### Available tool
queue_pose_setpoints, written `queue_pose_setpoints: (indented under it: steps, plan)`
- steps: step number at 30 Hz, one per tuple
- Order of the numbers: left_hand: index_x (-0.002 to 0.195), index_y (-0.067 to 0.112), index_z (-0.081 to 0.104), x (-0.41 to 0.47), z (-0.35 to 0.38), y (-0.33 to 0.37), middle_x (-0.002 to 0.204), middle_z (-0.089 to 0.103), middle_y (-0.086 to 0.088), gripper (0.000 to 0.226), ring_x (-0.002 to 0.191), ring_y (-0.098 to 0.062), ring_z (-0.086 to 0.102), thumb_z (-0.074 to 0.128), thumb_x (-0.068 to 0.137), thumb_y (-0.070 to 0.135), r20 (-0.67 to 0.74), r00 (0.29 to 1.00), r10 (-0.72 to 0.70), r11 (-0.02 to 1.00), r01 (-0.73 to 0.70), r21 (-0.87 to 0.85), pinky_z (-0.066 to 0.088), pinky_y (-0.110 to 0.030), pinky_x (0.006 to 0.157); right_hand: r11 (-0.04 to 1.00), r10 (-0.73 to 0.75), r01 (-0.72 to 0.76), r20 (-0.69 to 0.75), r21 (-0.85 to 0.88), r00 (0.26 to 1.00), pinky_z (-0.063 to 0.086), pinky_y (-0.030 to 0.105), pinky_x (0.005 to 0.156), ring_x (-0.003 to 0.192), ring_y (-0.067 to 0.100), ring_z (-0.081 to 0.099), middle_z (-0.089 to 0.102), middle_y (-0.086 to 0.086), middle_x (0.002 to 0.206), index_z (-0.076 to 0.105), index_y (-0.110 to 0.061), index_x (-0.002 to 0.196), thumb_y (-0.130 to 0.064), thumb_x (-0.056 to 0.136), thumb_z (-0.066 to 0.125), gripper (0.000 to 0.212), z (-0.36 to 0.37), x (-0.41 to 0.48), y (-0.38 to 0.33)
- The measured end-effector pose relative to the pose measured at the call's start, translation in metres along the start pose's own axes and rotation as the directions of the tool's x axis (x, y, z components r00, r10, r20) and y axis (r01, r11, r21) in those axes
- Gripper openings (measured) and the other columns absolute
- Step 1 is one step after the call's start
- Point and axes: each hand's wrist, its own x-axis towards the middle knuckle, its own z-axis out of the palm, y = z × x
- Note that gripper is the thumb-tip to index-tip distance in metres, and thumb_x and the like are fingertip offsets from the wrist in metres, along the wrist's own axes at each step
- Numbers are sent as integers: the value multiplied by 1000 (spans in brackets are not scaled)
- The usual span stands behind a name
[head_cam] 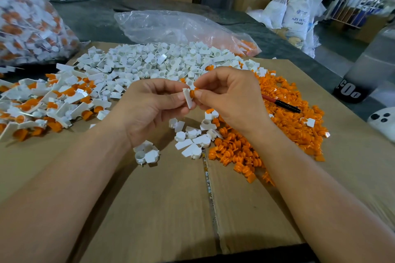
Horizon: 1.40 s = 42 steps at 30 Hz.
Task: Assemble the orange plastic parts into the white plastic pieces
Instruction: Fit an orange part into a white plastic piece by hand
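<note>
Both hands are raised mid-frame above the cardboard sheet (171, 198) covering the worktop (89, 15).

Left hand (149, 109): fingers (171, 97) curled, pinching a white plastic piece (188, 98) held roughly upright.
Right hand (230, 96): fingers (205, 94) pinching an orange plastic part (192, 93), which is pressed against the upper face of the white piece. Can't tell whether it is fully seated.

- Loose white pieces (162, 64): big pile behind the hands.
- A few more white pieces (192, 136) lie just below the hands.
- Loose orange parts (288, 117): pile on the right, with a black-and-red pen (282, 103) lying on top.
- Assembled white-and-orange units (42, 102): pile on the left.
- Clear bag of similar units (27, 17): far left.
- Mostly flat clear plastic bag (171, 25): behind the white pile, some orange parts in its right end.
</note>
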Motion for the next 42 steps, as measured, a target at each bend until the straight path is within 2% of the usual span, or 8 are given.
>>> queue_pose_setpoints:
  steps: [6, 12, 18, 23, 30, 34, 37, 42]
  plan:
    - [83, 0, 63, 1, 0, -1, 68, 71, -10, 23, 65, -16, 70, 62, 60, 4, -23, 1000, 5, 1000, -4, 8, 55, -17, 56, 993, 50, -47, 29, -112, 998, 57, 27, 60, 58, 13, 66, 63, -4, 63, 59, -24, 69, -4, 81, 67, 24, 0, -1, 0]
    - [81, 1, 64, -1, 1, -3, 66, 70, -9, 22, 63, -16, 70, 63, 59, 4, -42, 999, 30, 998, -28, 62, 54, -17, 55, 982, 1, -1, 0, -187, 1000, 56, 40, 65, 64, 18, 66, 63, -6, 62, 59, -24, 63, -7, 78, 67, 25, 4, -3, -5]
    - [76, 5, 68, -4, 4, -4, 66, 71, -8, 18, 62, -16, 69, 64, 59, 8, -65, 995, 82, 988, -72, 135, 54, -17, 57, 984, 28, -27, 4, -178, 1000, 56, 37, 62, 59, 16, 65, 65, -2, 59, 60, -21, 64, -4, 78, 65, 22, 4, -3, -5]
    - [71, 7, 75, -5, 7, -2, 72, 72, -9, 22, 69, -17, 71, 69, 50, 8, 11, 997, 74, 995, -75, 72, 54, -18, 63, 986, 31, -34, -20, -161, 999, 57, 34, 60, 56, 11, 65, 62, -7, 57, 60, -21, 63, -3, 77, 65, 24, 3, -2, -1]
    - [79, 8, 70, -1, 5, -5, 74, 71, -6, 18, 70, -14, 65, 56, 82, -3, -68, 995, 70, 984, -58, 170, 53, -17, 64, 999, 24, -21, 47, -50, 999, 53, 20, 60, 60, 6, 61, 61, -7, 64, 60, -24, 71, -9, 74, 74, 21, 5, -2, 1]
    - [80, 8, 69, -2, 6, -2, 68, 71, -3, 15, 65, -12, 66, 61, 74, -4, -72, 993, 89, 987, -78, 144, 53, -17, 60, 997, -21, 23, 29, -75, 999, 47, 9, 63, 67, -2, 57, 59, -11, 75, 59, -28, 80, -16, 72, 77, 23, 4, -1, 1]
    - [80, 9, 69, -3, 6, -2, 67, 70, -2, 20, 62, -12, 66, 68, 61, 4, -101, 988, 118, 982, -101, 158, 53, -17, 58, 998, -25, 28, 42, -63, 999, 49, 11, 66, 69, -1, 60, 60, -14, 77, 60, -29, 80, -17, 72, 76, 22, 4, -1, 2]
    - [66, 7, 62, -2, 5, -1, 57, 64, -1, 19, 51, -11, 61, 64, 72, -10, -158, 977, 145, 977, -116, 181, 49, -16, 49, 995, -72, 78, 87, -59, 994, 53, 20, 72, 77, 3, 62, 61, -14, 83, 59, -31, 82, -15, 72, 76, 26, 6, -2, 4]
